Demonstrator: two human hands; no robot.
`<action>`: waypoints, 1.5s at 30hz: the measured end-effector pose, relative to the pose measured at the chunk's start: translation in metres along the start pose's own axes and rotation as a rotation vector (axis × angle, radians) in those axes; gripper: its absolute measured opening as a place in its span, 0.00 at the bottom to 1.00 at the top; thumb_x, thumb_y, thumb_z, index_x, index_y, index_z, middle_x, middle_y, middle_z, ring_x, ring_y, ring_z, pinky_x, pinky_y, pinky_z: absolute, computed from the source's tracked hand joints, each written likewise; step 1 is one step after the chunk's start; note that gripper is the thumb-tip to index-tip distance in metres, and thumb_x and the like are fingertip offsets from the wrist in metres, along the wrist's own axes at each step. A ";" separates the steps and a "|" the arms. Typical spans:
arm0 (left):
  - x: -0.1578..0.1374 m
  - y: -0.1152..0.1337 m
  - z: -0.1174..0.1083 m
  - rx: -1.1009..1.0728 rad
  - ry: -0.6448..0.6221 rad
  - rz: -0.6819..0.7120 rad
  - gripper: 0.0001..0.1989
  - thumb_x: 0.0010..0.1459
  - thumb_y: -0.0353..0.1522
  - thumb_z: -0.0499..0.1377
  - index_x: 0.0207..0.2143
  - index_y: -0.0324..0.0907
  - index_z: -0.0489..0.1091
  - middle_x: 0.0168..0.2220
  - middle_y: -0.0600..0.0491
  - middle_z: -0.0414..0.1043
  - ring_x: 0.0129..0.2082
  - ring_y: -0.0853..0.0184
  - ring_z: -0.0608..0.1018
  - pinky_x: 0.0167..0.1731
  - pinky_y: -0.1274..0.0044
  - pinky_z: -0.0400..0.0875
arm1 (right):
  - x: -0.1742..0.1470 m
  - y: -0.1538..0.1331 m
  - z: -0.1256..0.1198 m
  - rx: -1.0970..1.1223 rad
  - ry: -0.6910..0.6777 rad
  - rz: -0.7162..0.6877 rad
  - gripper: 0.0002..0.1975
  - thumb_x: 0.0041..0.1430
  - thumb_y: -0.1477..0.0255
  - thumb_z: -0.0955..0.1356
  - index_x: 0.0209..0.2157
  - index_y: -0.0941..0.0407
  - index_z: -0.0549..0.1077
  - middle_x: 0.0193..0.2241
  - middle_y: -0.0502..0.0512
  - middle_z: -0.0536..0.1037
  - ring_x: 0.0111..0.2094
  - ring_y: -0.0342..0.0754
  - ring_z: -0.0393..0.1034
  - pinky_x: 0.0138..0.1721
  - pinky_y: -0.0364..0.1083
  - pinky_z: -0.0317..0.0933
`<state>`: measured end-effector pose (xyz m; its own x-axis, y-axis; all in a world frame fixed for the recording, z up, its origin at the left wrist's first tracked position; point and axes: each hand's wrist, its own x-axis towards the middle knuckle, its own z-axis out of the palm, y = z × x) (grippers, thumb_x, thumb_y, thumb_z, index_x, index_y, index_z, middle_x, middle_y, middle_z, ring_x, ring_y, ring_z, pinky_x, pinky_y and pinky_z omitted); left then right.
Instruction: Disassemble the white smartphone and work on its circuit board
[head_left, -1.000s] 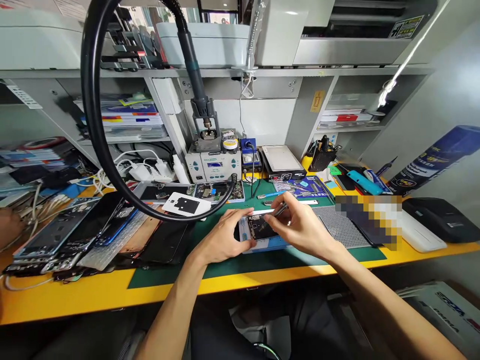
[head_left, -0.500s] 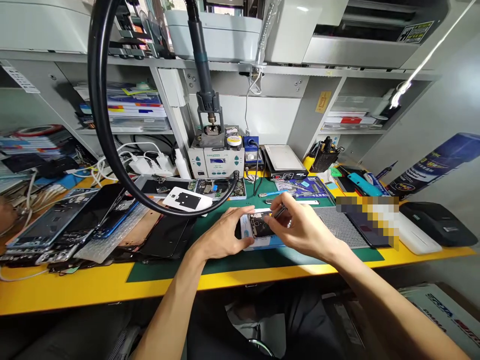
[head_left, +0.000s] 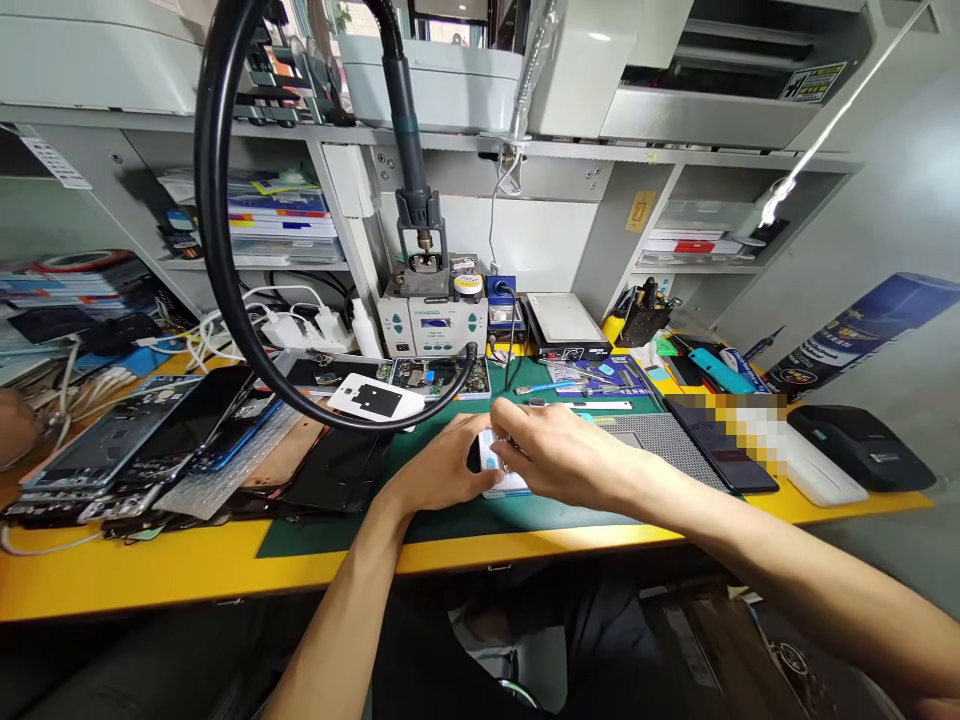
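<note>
An opened phone [head_left: 491, 462] lies on the green mat [head_left: 472, 530], its light-blue and white left part showing between my hands. My left hand [head_left: 442, 465] is closed round its left end, thumb at the near edge and fingers at the far edge. Directly over the phone, my right hand [head_left: 559, 450] is closed in a pinch on a thin metal tool, whose tip points down at the phone. The fingers mostly cover the tool, so its kind does not show. The phone's right part is hidden beneath my right hand.
Behind my hands stand a hot-air station [head_left: 435, 325] and a white phone back [head_left: 375, 397]. Its black hose [head_left: 217, 200] loops in front. Phone parts [head_left: 112, 435] crowd the left. A perforated plate [head_left: 660, 445] and dark phone [head_left: 724, 445] lie right.
My right hand has moved left over the phone, covering the dark inside that showed before. My left hand keeps its hold. The whole view has shifted slightly.
</note>
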<state>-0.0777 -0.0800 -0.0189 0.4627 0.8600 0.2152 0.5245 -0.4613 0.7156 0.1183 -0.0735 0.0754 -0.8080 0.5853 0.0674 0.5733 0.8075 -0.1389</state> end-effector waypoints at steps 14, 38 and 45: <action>-0.002 -0.002 -0.002 -0.020 0.016 0.020 0.33 0.58 0.40 0.64 0.64 0.47 0.61 0.61 0.48 0.68 0.60 0.53 0.69 0.61 0.65 0.63 | -0.008 0.000 -0.002 -0.147 -0.017 0.043 0.06 0.63 0.75 0.62 0.42 0.56 0.63 0.26 0.51 0.74 0.19 0.44 0.60 0.24 0.46 0.38; 0.001 0.000 -0.002 -0.015 -0.008 0.001 0.31 0.57 0.35 0.62 0.63 0.50 0.62 0.62 0.52 0.68 0.62 0.56 0.68 0.63 0.67 0.61 | -0.015 0.007 -0.001 -0.131 0.090 0.063 0.10 0.57 0.73 0.63 0.42 0.56 0.64 0.24 0.50 0.73 0.19 0.45 0.60 0.23 0.45 0.37; 0.002 -0.007 0.001 -0.009 -0.009 -0.019 0.33 0.57 0.36 0.62 0.64 0.49 0.60 0.64 0.51 0.65 0.65 0.55 0.65 0.64 0.65 0.60 | -0.016 0.011 0.001 -0.117 0.128 0.099 0.08 0.61 0.71 0.62 0.42 0.56 0.64 0.21 0.48 0.71 0.18 0.45 0.58 0.23 0.46 0.37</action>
<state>-0.0797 -0.0752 -0.0242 0.4592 0.8667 0.1950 0.5269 -0.4424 0.7257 0.1380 -0.0741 0.0719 -0.7275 0.6607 0.1853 0.6669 0.7443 -0.0358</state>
